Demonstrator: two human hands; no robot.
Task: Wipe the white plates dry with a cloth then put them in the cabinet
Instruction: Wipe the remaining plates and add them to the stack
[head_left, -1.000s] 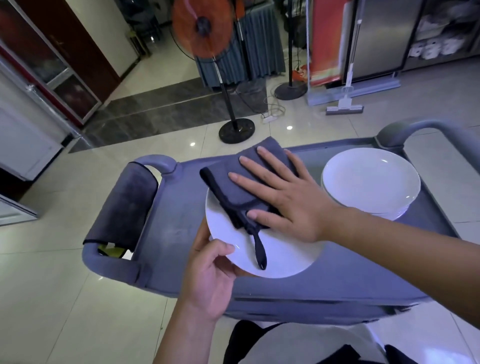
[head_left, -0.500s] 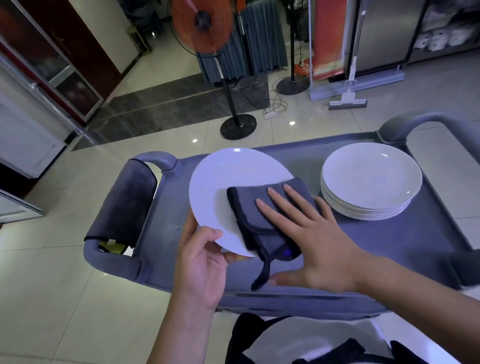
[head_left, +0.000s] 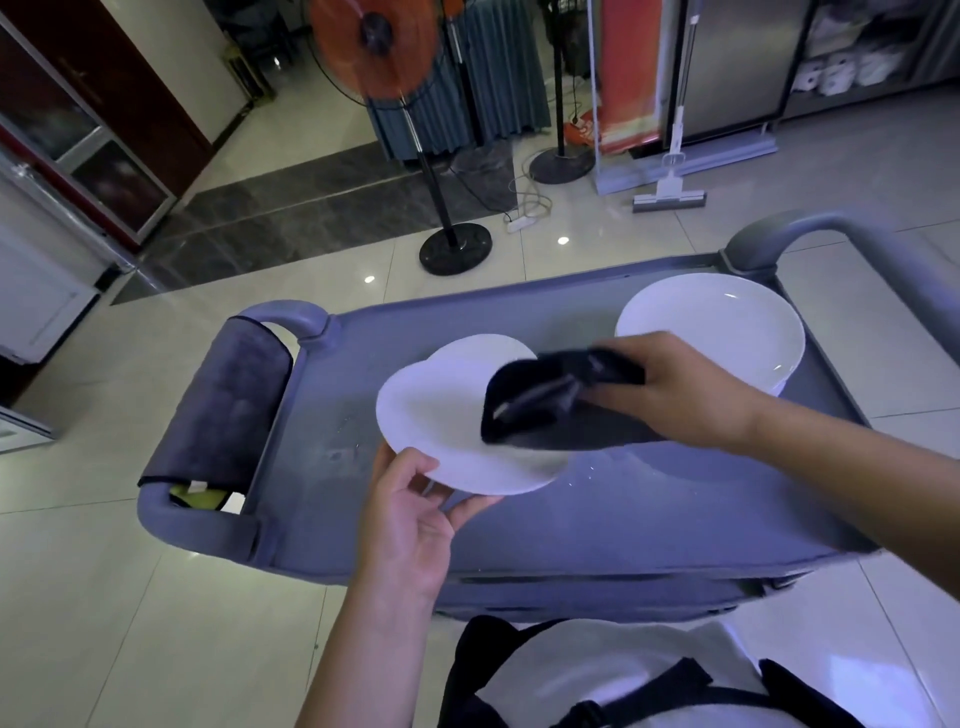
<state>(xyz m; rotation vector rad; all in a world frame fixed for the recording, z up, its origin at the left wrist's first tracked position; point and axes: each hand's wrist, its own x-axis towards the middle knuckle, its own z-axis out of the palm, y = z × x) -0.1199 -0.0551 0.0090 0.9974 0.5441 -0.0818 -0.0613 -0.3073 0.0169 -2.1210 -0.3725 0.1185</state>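
The grey cart (head_left: 322, 426) served as the surface, with a stack of white plates (head_left: 727, 327) at its far right. Above its middle, the left hand (head_left: 410, 525) pinched the near rim of a plate (head_left: 441, 415) while the right hand (head_left: 670, 384) gripped a dark cloth (head_left: 540, 405) bunched on it. Wiping was the step in hand; next the plate probably needed turning before going to a cabinet.
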